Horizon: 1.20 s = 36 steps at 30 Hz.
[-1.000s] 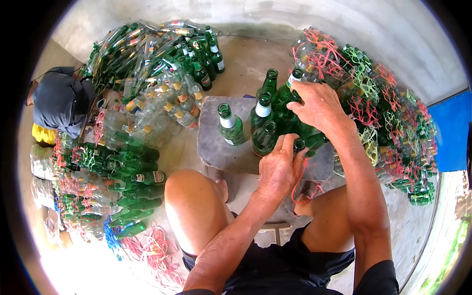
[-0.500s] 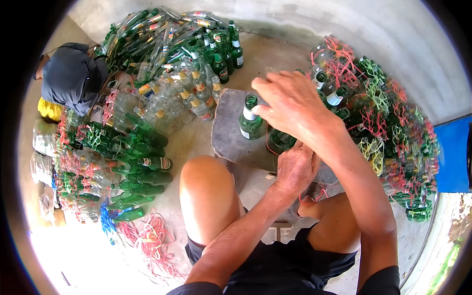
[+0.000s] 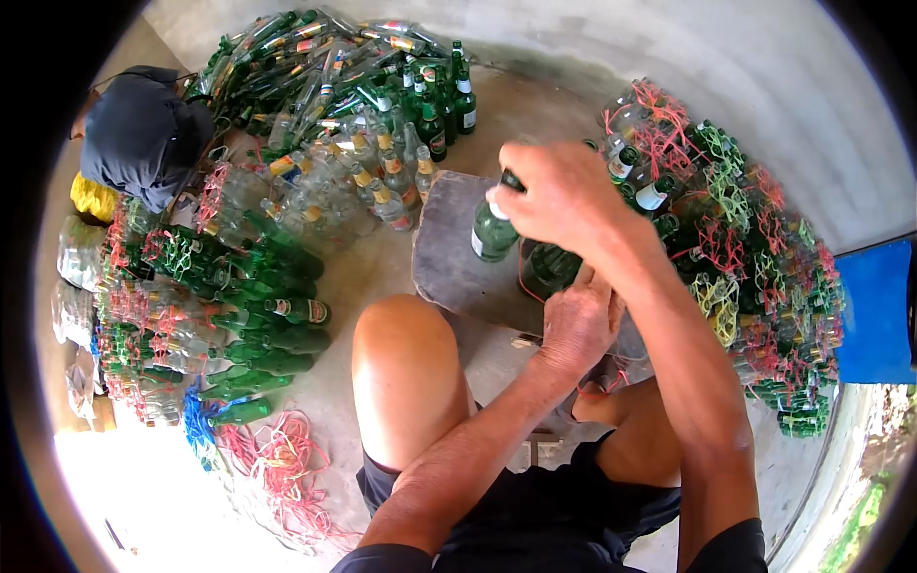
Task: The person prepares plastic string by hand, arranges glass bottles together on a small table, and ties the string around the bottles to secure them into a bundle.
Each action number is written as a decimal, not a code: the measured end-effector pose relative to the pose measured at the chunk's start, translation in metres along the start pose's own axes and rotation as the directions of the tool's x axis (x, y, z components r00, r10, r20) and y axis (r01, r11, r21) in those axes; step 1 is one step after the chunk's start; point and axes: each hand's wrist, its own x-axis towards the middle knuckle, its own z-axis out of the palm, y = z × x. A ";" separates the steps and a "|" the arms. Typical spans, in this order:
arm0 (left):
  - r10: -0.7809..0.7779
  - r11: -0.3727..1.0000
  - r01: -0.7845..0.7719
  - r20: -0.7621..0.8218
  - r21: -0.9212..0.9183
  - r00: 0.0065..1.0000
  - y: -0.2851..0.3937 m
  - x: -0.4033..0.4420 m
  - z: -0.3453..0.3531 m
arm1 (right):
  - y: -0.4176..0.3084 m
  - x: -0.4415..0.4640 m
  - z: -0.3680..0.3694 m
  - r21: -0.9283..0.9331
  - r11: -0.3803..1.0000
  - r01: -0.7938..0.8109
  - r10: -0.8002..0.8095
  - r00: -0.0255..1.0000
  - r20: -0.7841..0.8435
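Note:
A green glass bottle [image 3: 493, 237] with a white neck label stands on a grey stone slab [image 3: 449, 272]. My right hand [image 3: 564, 186] is closed round its neck from above. Beside it, another dark green bottle [image 3: 551, 270] has a red plastic string [image 3: 523, 284] running round it and is partly covered by my right hand and wrist. My left hand [image 3: 578, 325] rests against the near side of this bottle, fingers bent together. Its fingertips are hidden under my right wrist, so what they grip does not show.
Bundles of bottles tied with coloured string [image 3: 731, 239] are stacked at right, and more green bottles [image 3: 277, 339] lie at left. A bottle heap [image 3: 315, 72] fills the back. Loose pink string [image 3: 287, 463] lies on the floor. Another person [image 3: 143, 134] is at far left.
My right hand has come down onto the standing bottle and closed round its neck; the bottle now tilts slightly. My left hand stays in about the same place.

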 end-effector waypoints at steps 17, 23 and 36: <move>0.034 0.998 -0.027 -0.144 0.049 0.989 0.018 -0.002 0.003 | -0.009 -0.089 -0.213 0.212 0.954 -0.212 0.285 0.861 -0.421; -0.005 1.000 0.008 -0.121 0.024 0.993 0.020 -0.004 0.003 | 0.010 -0.104 -0.197 0.151 0.957 -0.249 0.289 0.871 -0.397; 0.030 1.000 -0.029 -0.137 0.011 0.990 0.020 -0.007 0.001 | 0.043 -0.106 -0.140 0.167 0.958 -0.232 0.278 0.892 -0.356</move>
